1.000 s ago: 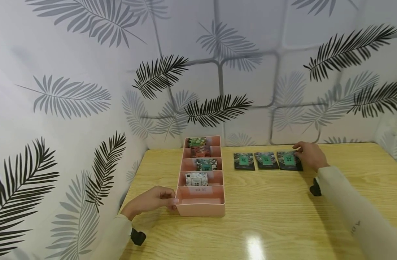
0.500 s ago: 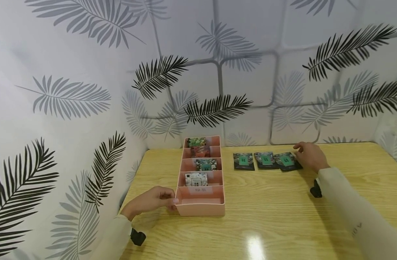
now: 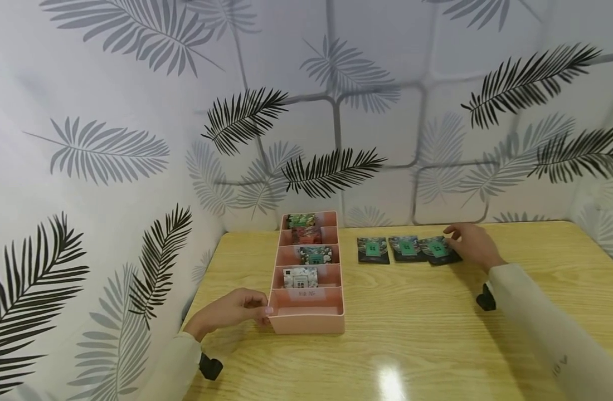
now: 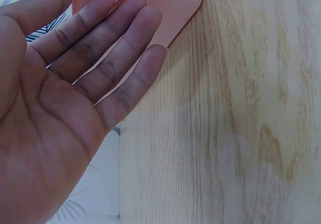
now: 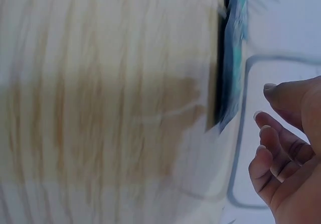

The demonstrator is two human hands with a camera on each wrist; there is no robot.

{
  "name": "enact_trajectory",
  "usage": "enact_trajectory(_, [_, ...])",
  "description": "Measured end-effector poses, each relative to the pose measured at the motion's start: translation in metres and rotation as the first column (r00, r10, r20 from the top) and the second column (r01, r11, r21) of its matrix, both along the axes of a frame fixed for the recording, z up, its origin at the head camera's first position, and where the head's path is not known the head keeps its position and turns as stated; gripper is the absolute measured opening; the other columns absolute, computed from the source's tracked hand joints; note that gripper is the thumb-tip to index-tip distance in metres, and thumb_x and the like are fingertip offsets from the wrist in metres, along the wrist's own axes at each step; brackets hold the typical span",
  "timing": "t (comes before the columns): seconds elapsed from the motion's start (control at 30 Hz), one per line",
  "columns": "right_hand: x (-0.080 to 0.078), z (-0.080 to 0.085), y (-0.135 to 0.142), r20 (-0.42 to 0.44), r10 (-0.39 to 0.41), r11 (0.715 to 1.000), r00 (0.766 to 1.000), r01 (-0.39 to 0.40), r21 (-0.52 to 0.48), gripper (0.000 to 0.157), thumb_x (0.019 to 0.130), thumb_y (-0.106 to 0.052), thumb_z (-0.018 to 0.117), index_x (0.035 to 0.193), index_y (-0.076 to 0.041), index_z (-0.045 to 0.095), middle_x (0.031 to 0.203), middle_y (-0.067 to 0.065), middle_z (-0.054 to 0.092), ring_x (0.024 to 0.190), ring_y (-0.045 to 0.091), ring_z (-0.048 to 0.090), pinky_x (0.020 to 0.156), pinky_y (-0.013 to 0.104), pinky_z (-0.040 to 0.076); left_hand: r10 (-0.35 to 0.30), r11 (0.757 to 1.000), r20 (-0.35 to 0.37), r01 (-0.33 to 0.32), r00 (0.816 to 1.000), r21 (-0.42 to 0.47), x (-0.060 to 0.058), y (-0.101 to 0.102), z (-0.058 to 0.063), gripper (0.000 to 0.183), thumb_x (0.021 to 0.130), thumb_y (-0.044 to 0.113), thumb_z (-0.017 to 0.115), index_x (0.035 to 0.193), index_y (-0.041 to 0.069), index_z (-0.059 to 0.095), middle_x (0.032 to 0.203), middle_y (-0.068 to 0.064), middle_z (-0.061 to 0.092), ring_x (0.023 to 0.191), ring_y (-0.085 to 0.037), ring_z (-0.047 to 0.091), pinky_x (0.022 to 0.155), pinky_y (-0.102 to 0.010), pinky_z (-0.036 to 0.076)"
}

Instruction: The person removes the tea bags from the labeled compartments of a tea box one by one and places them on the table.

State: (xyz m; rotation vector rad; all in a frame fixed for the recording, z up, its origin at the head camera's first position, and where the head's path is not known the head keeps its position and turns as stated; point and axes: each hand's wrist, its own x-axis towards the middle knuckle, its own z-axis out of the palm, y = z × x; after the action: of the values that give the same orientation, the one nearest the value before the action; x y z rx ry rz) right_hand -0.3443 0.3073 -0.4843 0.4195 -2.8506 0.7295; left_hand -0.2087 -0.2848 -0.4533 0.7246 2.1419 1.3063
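Observation:
A long pink divided box (image 3: 307, 324) stands on the table. My left hand (image 3: 234, 308) holds its near left corner, thumb at the rim and fingers against the outer wall. In the left wrist view the fingers (image 4: 120, 78) lie along the pink wall. Three dark sachets with green labels lie in a row: the left sachet (image 3: 373, 250), the middle sachet (image 3: 407, 248) and the tilted right sachet (image 3: 439, 250), which overlaps the middle one's edge. My right hand (image 3: 473, 244) is beside the right sachet, fingers loosely bent; the right wrist view shows a gap between them.
The box's back compartments hold a green packet (image 3: 300, 220), a red packet (image 3: 306, 235), a dark floral packet (image 3: 315, 256) and a white packet (image 3: 300, 277). Its front compartment shows bare pink floor. Leaf-patterned wall covering (image 3: 376, 195) borders the wooden table (image 3: 412, 323) behind and left.
The right sachet has turned and slid left onto the middle sachet's edge. My right hand stays close by it, and my left hand keeps its place on the box. The head view has shifted slightly.

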Motion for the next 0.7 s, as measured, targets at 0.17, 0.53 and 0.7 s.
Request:
enact_trajectory(0.17, [0.004, 0.005, -0.015, -0.058, 0.045, 0.999, 0.997, -0.046, -0.008, 0.029, 0.1, -0.014, 0.069, 0.122, 0.006, 0.068, 0.1, 0.022, 0.07, 0.077, 0.032, 0.066, 0.071, 0.054, 0.053, 0.0, 1.0, -0.001, 0.0, 1.0, -0.001, 0.0, -0.001, 0.0, 0.025, 0.108, 0.022, 0.058, 0.101, 0.001, 0.069, 0.104, -0.015, 0.073, 0.098, -0.045, 0.068, 0.088, -0.055, 0.057])
enact_trajectory(0.53, [0.017, 0.019, -0.054, -0.035, 0.085, 0.996, 0.996, -0.085, -0.022, 0.028, 0.099, -0.012, 0.069, 0.123, 0.003, 0.068, 0.102, 0.019, 0.072, 0.066, 0.02, 0.061, 0.06, 0.039, 0.048, 0.007, 1.0, 0.0, -0.007, 1.0, -0.003, 0.002, 0.0, 0.0, 0.024, 0.108, 0.022, 0.059, 0.102, 0.002, 0.07, 0.103, -0.013, 0.073, 0.098, -0.043, 0.068, 0.088, -0.056, 0.057])
enact_trajectory(0.7, [0.02, 0.024, -0.074, -0.045, 0.12, 0.992, 0.992, -0.122, -0.036, 0.026, 0.1, -0.013, 0.069, 0.122, 0.001, 0.069, 0.102, 0.016, 0.072, 0.061, 0.014, 0.056, 0.059, 0.037, 0.046, 0.007, 1.0, -0.01, -0.007, 1.0, -0.005, 0.001, 0.0, 0.0, 0.024, 0.108, 0.023, 0.058, 0.102, 0.002, 0.07, 0.102, -0.013, 0.073, 0.097, -0.043, 0.068, 0.088, -0.056, 0.057])
